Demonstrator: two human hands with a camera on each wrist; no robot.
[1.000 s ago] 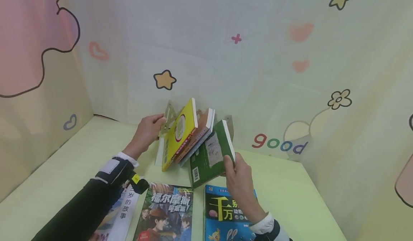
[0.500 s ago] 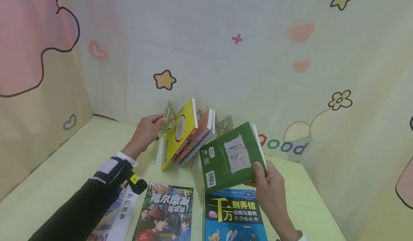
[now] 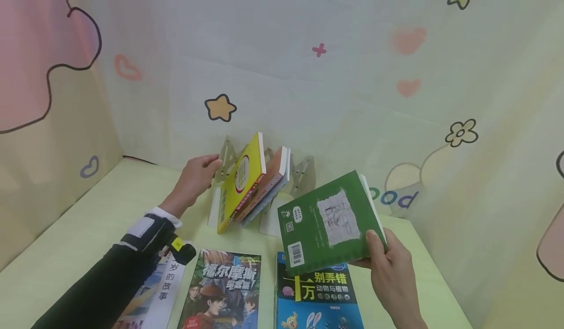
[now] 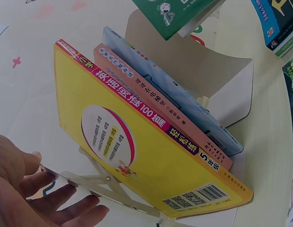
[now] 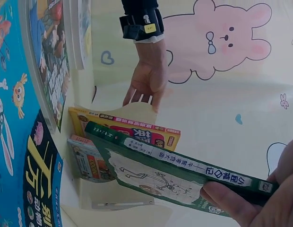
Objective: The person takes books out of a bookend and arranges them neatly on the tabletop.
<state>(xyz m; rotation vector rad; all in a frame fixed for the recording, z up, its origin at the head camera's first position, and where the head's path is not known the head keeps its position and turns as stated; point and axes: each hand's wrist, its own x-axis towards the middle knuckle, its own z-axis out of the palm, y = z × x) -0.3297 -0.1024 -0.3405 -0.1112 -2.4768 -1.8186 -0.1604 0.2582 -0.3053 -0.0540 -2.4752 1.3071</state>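
Note:
My right hand [image 3: 393,272] holds a green book [image 3: 308,221] by its right edge, thumb on the cover; its lower edge overlaps a blue picture book [image 3: 319,307] in the head view. My left hand [image 3: 193,178] pinches the upper edge of the left plate of a pale metal bookend rack [image 4: 137,205] between thumb and fingers. Between the rack's plates lean a yellow book [image 4: 90,104], a pink book [image 4: 160,101] and a thin light-blue book [image 4: 186,101], all tilted right. The right plate [image 3: 305,177] stands apart from them.
In front lie a comic-style book [image 3: 220,290] and, partly under the left forearm, a white-spined book [image 3: 163,290]. The pale yellow table [image 3: 79,236] meets a printed cloth backdrop [image 3: 352,99] behind the rack.
My right hand has drawn the green book out from beside the leaning books, rightward and toward me, turning its cover flatter. The left hand has kept its hold on the rack.

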